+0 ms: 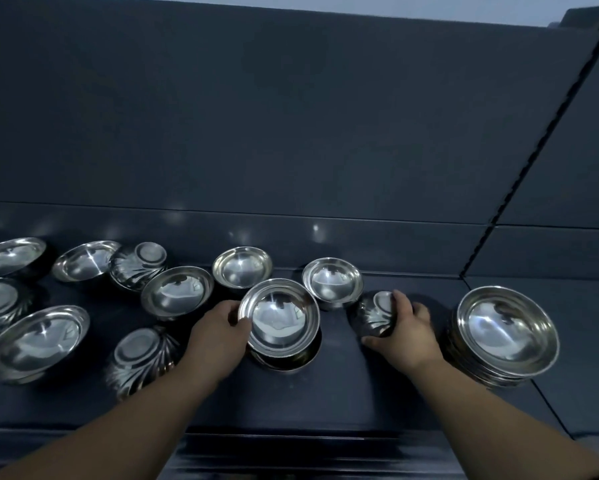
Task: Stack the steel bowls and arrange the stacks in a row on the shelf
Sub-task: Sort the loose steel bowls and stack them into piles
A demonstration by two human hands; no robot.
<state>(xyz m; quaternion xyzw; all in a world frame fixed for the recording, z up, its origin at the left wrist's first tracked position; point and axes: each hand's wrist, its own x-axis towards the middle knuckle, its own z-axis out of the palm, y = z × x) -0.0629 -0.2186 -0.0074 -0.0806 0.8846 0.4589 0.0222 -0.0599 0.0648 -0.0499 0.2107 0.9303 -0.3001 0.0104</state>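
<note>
- Your left grip is curled onto the left rim of the tilted bowl and pinches it. That bowl hangs aslant over the lower bowl at the middle of the shelf and is not yet seated in it. If you let go at this angle, I'd expect it to rock on the rim below, slide off and clatter.
- Your right grip is wrapped round the overturned bowl, with fingers over the top and thumb on the near side. The bowl lies with its base towards you, between the back bowl and the finished stack.
- This bowl has to be turned mouth-up before it will nest. Polished, ribbed steel turned in one hand is likely to slip, and a drop would probably land on the bowls close by.
- With both hands busy you cannot steady either pile. Seat the left bowl first so that hand is free.
- The finished stack stands just beside your right wrist. A careless swing of the forearm while you turn the bowl could nudge it, and a tall pile of smooth bowls would shift easily.
- The loose bowls on the left are mixed, some mouth-up such as the open bowl and some base-up such as the ribbed bowl. One stacked the wrong way round would leave the pile wobbling.
- The bowls look close in size but I cannot tell whether they match. A wider one set on a narrower one would perch rather than nest.
</note>
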